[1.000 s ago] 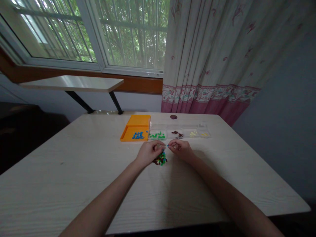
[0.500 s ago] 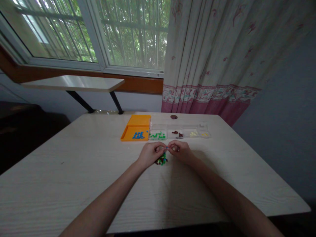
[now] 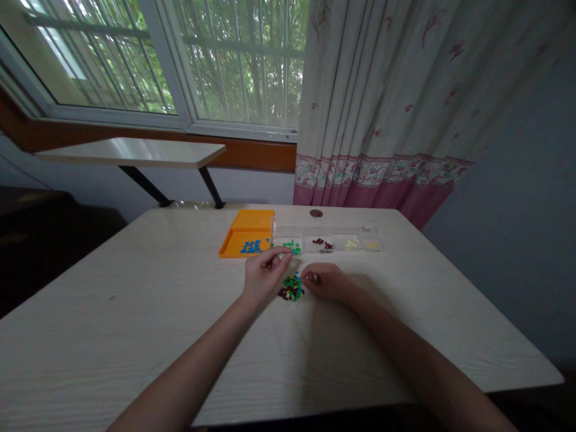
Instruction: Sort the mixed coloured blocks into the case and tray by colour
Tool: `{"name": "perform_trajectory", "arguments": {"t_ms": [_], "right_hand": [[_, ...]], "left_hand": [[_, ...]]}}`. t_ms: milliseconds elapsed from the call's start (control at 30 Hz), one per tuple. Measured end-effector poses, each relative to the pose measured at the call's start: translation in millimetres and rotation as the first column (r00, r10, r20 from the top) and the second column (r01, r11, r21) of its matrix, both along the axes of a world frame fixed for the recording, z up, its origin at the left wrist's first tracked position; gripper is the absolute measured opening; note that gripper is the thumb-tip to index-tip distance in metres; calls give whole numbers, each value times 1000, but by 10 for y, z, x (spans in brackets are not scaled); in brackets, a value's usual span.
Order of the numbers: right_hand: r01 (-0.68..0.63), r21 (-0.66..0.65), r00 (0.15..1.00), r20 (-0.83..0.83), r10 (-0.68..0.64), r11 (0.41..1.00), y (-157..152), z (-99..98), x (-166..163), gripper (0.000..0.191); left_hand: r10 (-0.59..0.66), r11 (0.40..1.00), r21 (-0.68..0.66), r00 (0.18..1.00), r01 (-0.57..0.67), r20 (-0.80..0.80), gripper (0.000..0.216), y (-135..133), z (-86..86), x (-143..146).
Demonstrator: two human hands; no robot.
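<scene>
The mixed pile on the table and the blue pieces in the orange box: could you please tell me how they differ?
The mixed pile shows several colours, including green and brown; the blue pieces are all blue. The pile lies on the table, beside the right hand; the blue pieces lie inside the orange box. Both are clusters of small pieces.

Pale wood-grain table: mixed small-piece pile, open orange box, clear compartment tray.
</scene>
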State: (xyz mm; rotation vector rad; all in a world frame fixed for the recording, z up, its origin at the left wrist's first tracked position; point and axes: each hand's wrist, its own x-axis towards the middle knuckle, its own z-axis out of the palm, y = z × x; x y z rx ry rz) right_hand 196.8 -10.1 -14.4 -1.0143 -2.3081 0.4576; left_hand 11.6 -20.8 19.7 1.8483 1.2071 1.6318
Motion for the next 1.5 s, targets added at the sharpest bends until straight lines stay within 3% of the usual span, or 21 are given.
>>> {"name": "perform_trajectory", "arguments": {"t_ms": [333, 567, 700, 933, 1167, 1333, 1500], "right_hand": [[-44, 20, 993, 113, 42, 999, -45, 49, 7, 15], [-47, 12, 990, 133, 45, 999, -51, 63, 1, 15], [-43, 14, 989, 140, 41, 999, -48, 61, 4, 15], [-66, 8, 985, 163, 63, 998, -54, 81, -3, 17], [-65, 28, 984, 167, 60, 997, -59, 77, -15, 14], [-62, 35, 992, 110, 58, 997, -44, 67, 5, 10], [47, -77, 993, -105, -55, 996, -14, 38, -34, 8]], "left_hand": [[-10, 999, 43, 999, 8, 52, 13, -88, 83, 59], [8, 994, -105, 989, 8, 149, 18, 62, -10, -8], [139, 980, -161, 980, -115, 146, 23, 262, -81, -168], [409, 885, -210, 909, -416, -77, 25, 499, -254, -519], [471, 846, -183, 863, -500, -182, 22, 512, -285, -599], [385, 895, -196, 916, -401, -113, 25, 509, -298, -515], [73, 978, -190, 993, -91, -97, 25, 336, -277, -246]]}}
